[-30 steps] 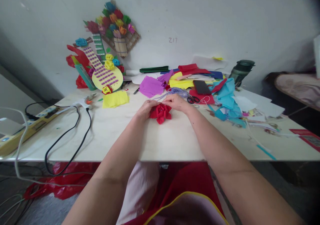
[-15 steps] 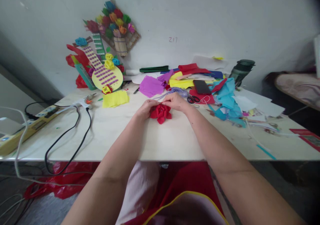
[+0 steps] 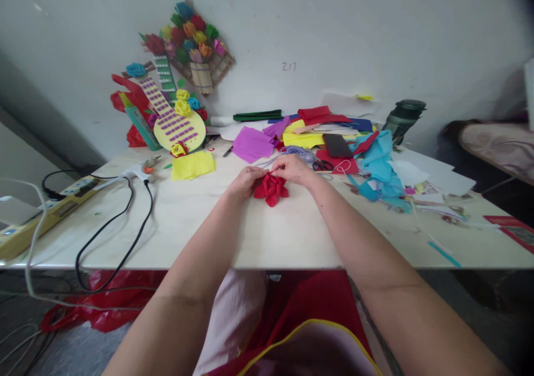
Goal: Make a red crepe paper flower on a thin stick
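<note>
Red flower (image 3: pixel 271 189) has shifted slightly right since a second ago; both hands nearly unmoved. Head view: left hand (image 3: pixel 247 181) and right hand (image 3: pixel 293 170) close together, fingertips pinching flower's far side, mid-table (image 3: pixel 287 237); can't tell if it's resting. Purple cord (image 3: pixel 301 153) just far of right hand, scissors (image 3: pixel 324 166) right, yellow sheet (image 3: pixel 192 166) left.

Light diffuse, moderate. Wall (image 3: pixel 258 36) dims toward left; frame's far right corner darkens. Worktop (image 3: pixel 287 237) evenly lit; fine detail soft.
</note>
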Tool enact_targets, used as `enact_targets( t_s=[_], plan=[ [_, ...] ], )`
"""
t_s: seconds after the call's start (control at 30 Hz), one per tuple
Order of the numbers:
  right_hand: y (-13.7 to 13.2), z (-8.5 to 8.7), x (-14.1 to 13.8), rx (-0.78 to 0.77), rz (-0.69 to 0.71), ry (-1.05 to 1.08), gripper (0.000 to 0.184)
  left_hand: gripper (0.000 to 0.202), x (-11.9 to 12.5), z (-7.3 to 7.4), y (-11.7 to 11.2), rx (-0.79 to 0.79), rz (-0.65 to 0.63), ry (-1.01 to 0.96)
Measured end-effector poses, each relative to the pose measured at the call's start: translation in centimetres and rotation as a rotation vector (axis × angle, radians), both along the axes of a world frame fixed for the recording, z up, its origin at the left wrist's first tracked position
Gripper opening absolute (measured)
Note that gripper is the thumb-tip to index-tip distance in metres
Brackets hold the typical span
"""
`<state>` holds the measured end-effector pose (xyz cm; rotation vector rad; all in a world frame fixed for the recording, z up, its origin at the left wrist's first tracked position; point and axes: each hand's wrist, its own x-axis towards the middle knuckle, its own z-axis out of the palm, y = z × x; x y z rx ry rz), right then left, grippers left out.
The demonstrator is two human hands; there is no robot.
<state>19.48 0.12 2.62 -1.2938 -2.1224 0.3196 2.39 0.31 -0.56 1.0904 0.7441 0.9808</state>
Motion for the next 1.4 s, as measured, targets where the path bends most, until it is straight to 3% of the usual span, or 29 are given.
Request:
enact_targets(
  t_s=[0.27, 0.77, 1.1, 1.4],
  plan=[
    [-0.44, 0.43, 0.47, -0.083, 0.017, -0.074, 0.032, 0.016, -0.19, -0.38, 0.24, 0.017, 0.001, 0.007],
    [-0.71, 0.78, 0.7, -0.118, -0.025, -0.183, 0.025, 0.022, -0.41, -0.19, 0.11, 0.027, -0.035, -0.013],
    [0.0, 0.14, 0.89, -0.085, 0.023, -0.061, 0.018, 0.017, -0.38, 0.04, 0.14, -0.018, 0.004, 0.02],
    [-0.19, 0.26, 0.65, -0.068, -0.02, -0.063, 0.016, 0.012, -0.58, 0.3, 0.12, -0.035, 0.001, 0.06]
  ],
)
